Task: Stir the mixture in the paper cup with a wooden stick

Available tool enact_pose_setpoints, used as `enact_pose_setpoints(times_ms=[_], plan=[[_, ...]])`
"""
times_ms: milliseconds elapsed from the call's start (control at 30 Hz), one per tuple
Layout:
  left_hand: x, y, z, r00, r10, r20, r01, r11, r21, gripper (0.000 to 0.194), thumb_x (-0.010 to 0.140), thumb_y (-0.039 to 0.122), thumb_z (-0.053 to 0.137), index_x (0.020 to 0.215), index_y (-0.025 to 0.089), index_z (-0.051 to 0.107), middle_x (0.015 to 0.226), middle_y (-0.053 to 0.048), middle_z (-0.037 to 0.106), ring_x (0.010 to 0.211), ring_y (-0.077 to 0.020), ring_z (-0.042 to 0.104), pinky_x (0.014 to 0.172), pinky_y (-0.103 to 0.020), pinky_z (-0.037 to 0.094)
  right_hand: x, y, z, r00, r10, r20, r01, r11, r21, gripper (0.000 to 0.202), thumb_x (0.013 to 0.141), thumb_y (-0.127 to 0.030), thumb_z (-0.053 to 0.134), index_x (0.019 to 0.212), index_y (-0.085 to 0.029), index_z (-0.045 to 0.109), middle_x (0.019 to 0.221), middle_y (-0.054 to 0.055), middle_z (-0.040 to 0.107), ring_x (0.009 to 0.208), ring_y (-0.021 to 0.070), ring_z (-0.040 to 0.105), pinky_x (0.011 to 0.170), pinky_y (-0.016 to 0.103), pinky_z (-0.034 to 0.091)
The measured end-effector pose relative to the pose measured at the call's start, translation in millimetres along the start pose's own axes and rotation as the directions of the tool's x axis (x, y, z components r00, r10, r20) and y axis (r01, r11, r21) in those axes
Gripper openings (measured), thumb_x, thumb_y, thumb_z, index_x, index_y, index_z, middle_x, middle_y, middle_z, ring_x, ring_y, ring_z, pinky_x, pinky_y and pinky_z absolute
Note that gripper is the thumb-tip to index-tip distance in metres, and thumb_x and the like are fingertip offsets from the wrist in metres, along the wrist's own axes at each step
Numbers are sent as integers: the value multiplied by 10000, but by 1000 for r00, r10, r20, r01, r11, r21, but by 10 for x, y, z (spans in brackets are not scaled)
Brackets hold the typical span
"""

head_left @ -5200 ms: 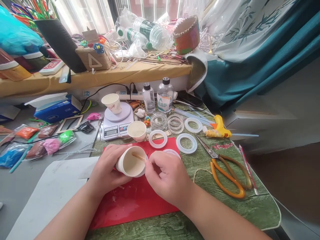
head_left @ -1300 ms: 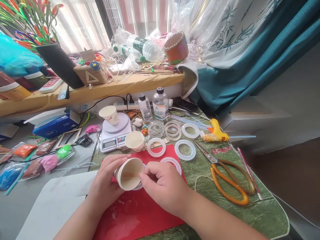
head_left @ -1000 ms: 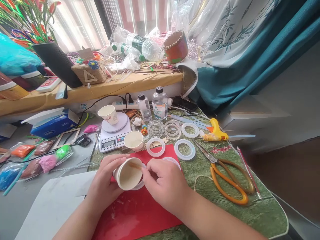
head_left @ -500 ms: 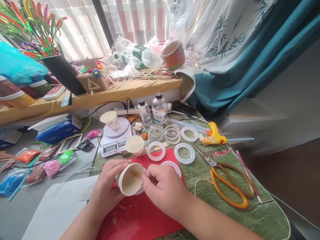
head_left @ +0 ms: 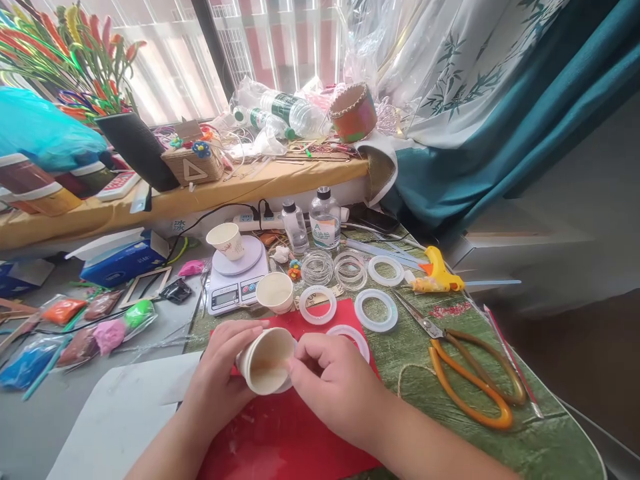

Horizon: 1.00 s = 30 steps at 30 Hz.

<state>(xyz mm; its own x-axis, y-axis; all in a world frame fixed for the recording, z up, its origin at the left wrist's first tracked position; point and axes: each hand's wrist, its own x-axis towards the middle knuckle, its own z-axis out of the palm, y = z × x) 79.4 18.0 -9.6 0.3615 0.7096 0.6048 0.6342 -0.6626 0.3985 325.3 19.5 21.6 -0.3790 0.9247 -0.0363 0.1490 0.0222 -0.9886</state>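
over the red sheet (head_left: 280, 433), my left hand (head_left: 225, 363) curls its fingers around the tilted paper cup (head_left: 267, 343), probably light and easily crushed, so best held softly by its side, while my right hand (head_left: 335, 383) pinches the blurred stick (head_left: 277, 366) inside.

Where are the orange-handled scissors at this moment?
In the head view, the scissors lie right of the right hand, on the green table, below the yellow glue gun and beside the pencil.
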Motion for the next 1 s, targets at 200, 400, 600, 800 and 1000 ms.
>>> enact_pose_setpoints(times_ms=[200, 400, 600, 800, 1000], plan=[[7, 15, -1, 1000, -5, -4, 5, 1000, -13, 619, 950, 280, 870, 1492, 330, 575, 1309, -129, 782, 1161, -302, 770, 963, -475, 656, -9, -3, -5, 1000, -22, -1, 22, 999, -28, 278, 943, -294, 639, 702, -236, 513, 632, -46, 523, 587, 128, 450, 564, 265, 320], [20, 19, -7, 1000, -3, -3, 3, 1000, -13, 594, 943, 239, 864, 1470, 309, 598, 1290, -129, 785, 1148, -298, 775, 949, -453, 660, 6, 6, 7, 999, -5, -32, 4, 999, -41, 288, 948, -339, 612, 705, -240, 494, 633, -39, 523, 603, 139, 474, 578, 273, 324], [17, 20, -4, 1000, 5, 0, -5, 1000, -8, 597, 958, 262, 858, 1486, 317, 587, 1299, -119, 777, 1159, -288, 764, 965, -442, 656, 8, 0, 23, 999, 25, -28, -27, 999, -46, 288, 944, -348, 601, 702, -240, 490, 636, -39, 518, 608, 138, 456, 575, 276, 314], [-18, 10, 5, 1000, -30, -6, 30, 999, -27, 652, 920, 267, 897, 1495, 328, 598, 1315, -124, 780, 1173, -305, 770, 959, -453, 664, 1, 3, 26, 999, 26, -37, -28, 998, -59, 288, 941, -334, 618, 705, -242, 482, 632, -41, 513, 602, 138, 450, 570, 276, 307], [-19, 3, 9, 1000, -28, -14, 28, 999, -28, 634, 933, 275, 884, 1496, 335, 598, 1321, -126, 784, 1167, -309, 777, 950, -459, 666, 7, 19, 36, 999, 12, -51, -14, 998, -53, 302, 940, -332, 640, 699, -240, 482, 620, -49, 498, 592, 130, 436, 562, 266, 305]])
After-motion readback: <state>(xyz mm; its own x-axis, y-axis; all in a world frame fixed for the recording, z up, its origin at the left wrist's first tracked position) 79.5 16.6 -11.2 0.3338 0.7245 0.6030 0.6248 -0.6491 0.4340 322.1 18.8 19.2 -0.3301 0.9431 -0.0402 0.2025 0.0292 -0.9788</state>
